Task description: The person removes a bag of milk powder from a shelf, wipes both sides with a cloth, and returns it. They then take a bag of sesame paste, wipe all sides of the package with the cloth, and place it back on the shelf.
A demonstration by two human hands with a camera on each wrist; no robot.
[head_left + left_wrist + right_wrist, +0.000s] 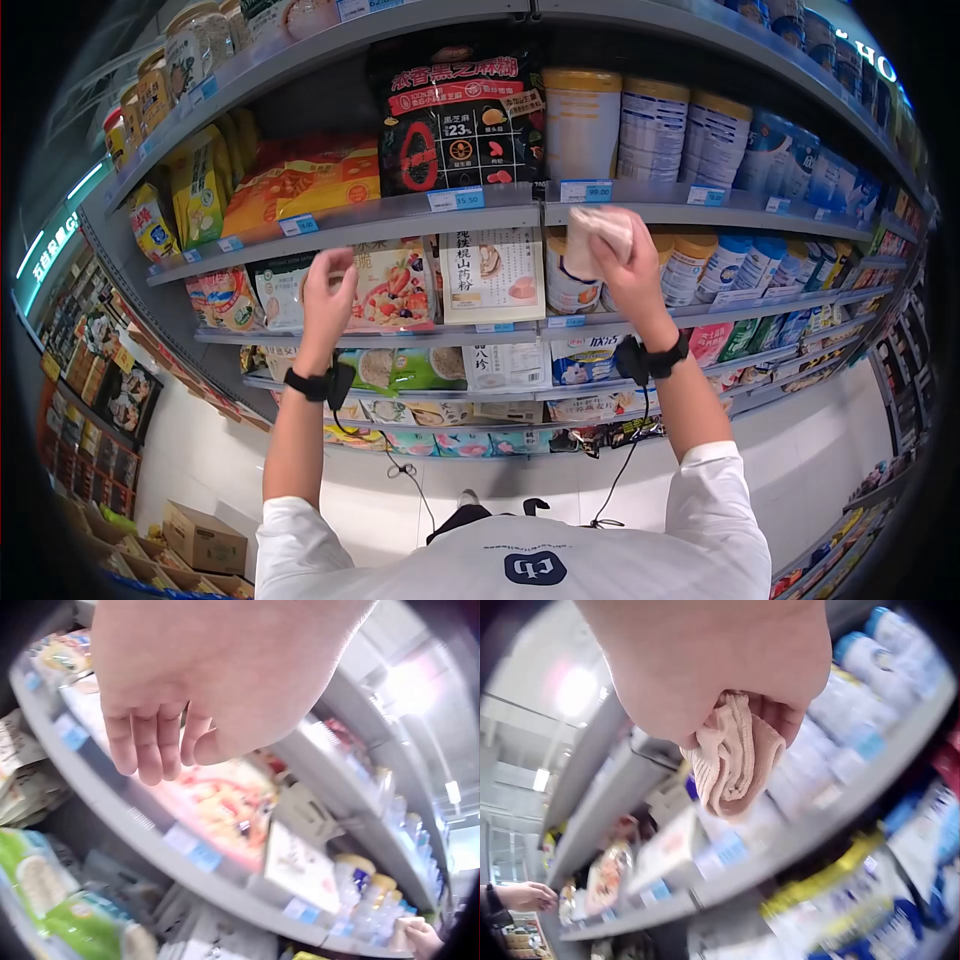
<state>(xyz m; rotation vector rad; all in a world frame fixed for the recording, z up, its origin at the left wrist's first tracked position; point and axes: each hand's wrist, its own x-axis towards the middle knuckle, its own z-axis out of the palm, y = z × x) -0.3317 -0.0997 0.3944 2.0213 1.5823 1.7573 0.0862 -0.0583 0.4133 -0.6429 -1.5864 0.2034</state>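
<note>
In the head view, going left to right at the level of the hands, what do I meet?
Red bag → left hand, holding nothing → fruit-pictured pack → white pack → right hand, gripping a pale folded cloth → gold-lidded cans → blue-lidded cans.

Black bag (455, 120): 浓香黑芝麻糊; lower, 黑芝麻 and 23%.
Price tag (456, 200) under it: 35.50.
Price tag to the right (586, 193): looks like 99.00.
White box (492, 275): vertical 铁棍山药粉.
Fruit-print bag (390, 285): 脆.
Pale package (505, 366), lower shelf: 八珍.
Blue-and-white bag (585, 362): 欣活.
Lit sign (880, 58), upper right: HO, partly cut off.
Shirt (440, 560): badge lettering, uncertain; small line above, illegible.
Wrist views: print too blurred to read.
</note>
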